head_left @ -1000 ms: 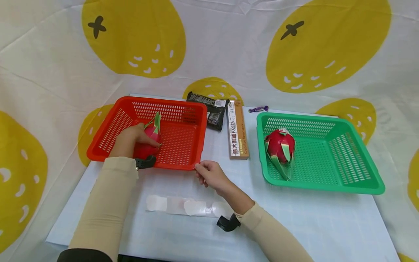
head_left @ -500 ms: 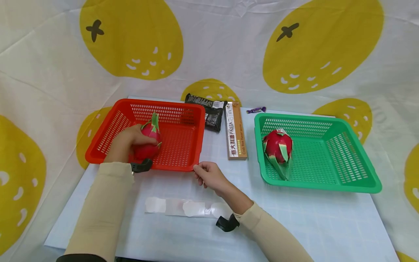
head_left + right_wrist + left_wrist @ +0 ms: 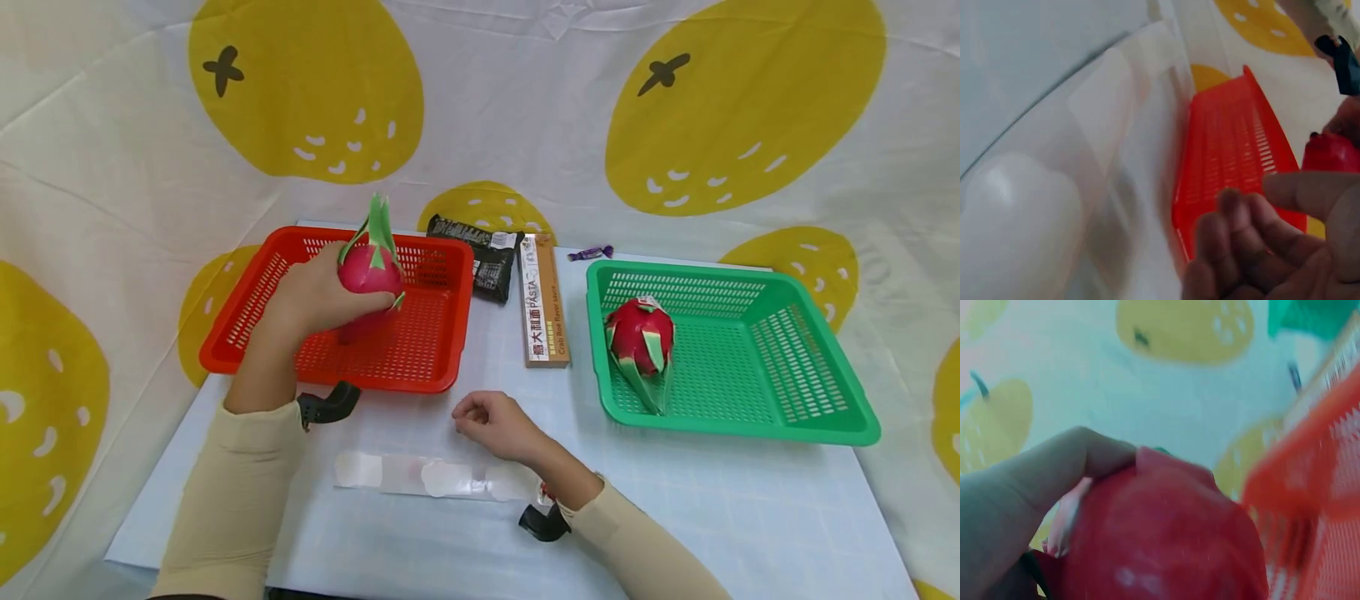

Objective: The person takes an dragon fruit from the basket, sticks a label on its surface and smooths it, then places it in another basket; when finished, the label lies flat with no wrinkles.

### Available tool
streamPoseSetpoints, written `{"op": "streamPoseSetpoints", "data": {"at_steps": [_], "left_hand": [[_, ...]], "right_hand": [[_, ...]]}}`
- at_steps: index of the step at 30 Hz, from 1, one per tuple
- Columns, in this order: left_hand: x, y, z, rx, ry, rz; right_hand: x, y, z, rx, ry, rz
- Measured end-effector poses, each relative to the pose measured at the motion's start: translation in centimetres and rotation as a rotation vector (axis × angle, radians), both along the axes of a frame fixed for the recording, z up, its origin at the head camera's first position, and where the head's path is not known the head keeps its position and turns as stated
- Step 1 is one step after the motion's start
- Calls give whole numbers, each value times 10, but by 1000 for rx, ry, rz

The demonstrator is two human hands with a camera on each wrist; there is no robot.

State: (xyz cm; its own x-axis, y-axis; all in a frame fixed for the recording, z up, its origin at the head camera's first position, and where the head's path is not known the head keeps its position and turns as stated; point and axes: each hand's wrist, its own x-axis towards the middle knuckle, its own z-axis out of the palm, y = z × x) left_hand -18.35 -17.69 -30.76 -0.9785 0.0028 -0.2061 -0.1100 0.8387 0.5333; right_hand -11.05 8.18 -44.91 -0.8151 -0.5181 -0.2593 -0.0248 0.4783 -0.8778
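My left hand (image 3: 318, 287) grips a dragon fruit (image 3: 371, 268), red with green leaf tips pointing up, and holds it above the red basket (image 3: 420, 382). The left wrist view shows the thumb bent over the large red skin of the dragon fruit (image 3: 1166, 537). In front of the red basket's near right corner is my right hand (image 3: 497, 423), its fingers loosely curled with nothing in them. The right wrist view has the loosely curled fingers (image 3: 1260, 219) in front of the red basket (image 3: 1229, 156). Another dragon fruit (image 3: 642, 333) lies in the left part of the green basket (image 3: 750, 428).
Between the baskets lie a brown and white pasta box (image 3: 544, 304), a black packet (image 3: 491, 267) and a small purple wrapped candy (image 3: 591, 253). A clear strip with white patches (image 3: 442, 477) lies near the table's front. A patterned cloth (image 3: 517, 100) hangs behind.
My left hand has lifted the dragon fruit up from the red basket's floor, slightly to the right. My right hand has let go of the basket's corner and drawn back toward me.
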Motion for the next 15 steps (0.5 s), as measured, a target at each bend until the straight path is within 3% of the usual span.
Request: {"op": "streamPoseSetpoints", "data": {"at_steps": [4,7,10,15], "left_hand": [[20,35,12,-16,66,-78],[35,64,12,-74,97,-161],[49,90,4,-132,137,-247],[67,124,-18,-193,181,-398]], "right_hand": [[23,20,-3,401,225,198],[39,32,-8,612,339,251],[53,40,-14,685,397,245],[68,50,-21,674,430,221]]}}
